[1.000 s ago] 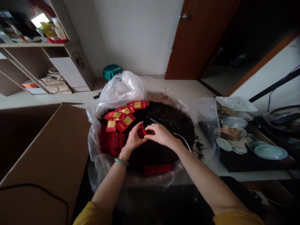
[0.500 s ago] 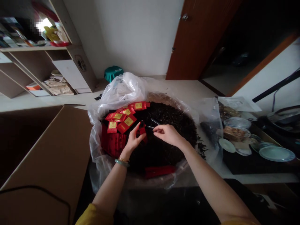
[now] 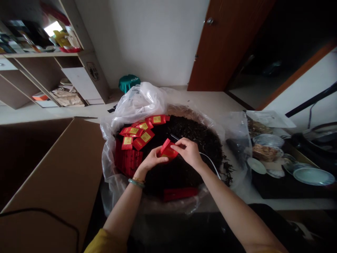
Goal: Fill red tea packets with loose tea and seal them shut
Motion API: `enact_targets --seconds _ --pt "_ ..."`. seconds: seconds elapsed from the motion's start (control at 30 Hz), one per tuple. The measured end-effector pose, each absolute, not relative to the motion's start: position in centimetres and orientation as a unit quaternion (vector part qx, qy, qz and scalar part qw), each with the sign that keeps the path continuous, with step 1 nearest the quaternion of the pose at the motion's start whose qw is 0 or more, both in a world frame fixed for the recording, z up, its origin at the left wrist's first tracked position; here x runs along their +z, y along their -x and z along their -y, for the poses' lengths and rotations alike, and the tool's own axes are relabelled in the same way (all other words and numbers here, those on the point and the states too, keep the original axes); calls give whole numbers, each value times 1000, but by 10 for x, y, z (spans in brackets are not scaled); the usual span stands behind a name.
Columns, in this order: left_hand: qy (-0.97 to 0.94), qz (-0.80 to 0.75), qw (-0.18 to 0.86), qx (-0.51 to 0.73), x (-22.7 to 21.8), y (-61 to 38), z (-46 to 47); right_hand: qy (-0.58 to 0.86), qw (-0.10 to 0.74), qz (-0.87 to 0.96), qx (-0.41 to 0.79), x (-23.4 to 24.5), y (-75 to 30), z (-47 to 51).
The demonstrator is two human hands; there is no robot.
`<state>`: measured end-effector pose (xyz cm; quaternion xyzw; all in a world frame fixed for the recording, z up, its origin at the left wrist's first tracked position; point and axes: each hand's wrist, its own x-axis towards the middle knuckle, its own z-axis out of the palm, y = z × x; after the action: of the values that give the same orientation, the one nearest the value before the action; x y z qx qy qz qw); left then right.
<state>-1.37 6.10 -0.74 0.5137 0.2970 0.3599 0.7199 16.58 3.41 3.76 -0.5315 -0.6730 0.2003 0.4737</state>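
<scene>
A small red packet [image 3: 170,150] with yellow print is between my two hands, above a heap of dark, dry tea leaves [image 3: 196,135]. My left hand [image 3: 152,160] grips its left side, thumb along the lower edge. On the other side, my right hand [image 3: 188,151] pinches the packet's upper right edge. A slim dark stick-like tool [image 3: 174,137] shows just beyond my right fingers; whether they touch it I cannot tell. Several filled red packets [image 3: 143,137] lie loosely on the left of the heap, above a tight row of flat red packets [image 3: 129,161].
Clear plastic sheeting [image 3: 107,144] lines the tea container. Another red bundle [image 3: 180,193] lies at its near edge. A thin white cord [image 3: 212,162] curves beside my right wrist. An open cardboard box [image 3: 65,168] stands left; dishes [image 3: 313,175] sit right.
The red packet has turned so its printed face shows. My right hand has moved from holding a slim tool beside the packet to pinching the packet's edge. The white cord has come into view.
</scene>
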Motion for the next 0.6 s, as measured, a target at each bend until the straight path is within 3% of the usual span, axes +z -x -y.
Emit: enact_targets --seconds 0.23,0.6 --pt "-560 -285 749 208 -8 14 -60 535 493 646 231 43 -174 -36" --pt "-456 -345 693 439 -11 11 -63 530 468 620 340 30 -160 -33"
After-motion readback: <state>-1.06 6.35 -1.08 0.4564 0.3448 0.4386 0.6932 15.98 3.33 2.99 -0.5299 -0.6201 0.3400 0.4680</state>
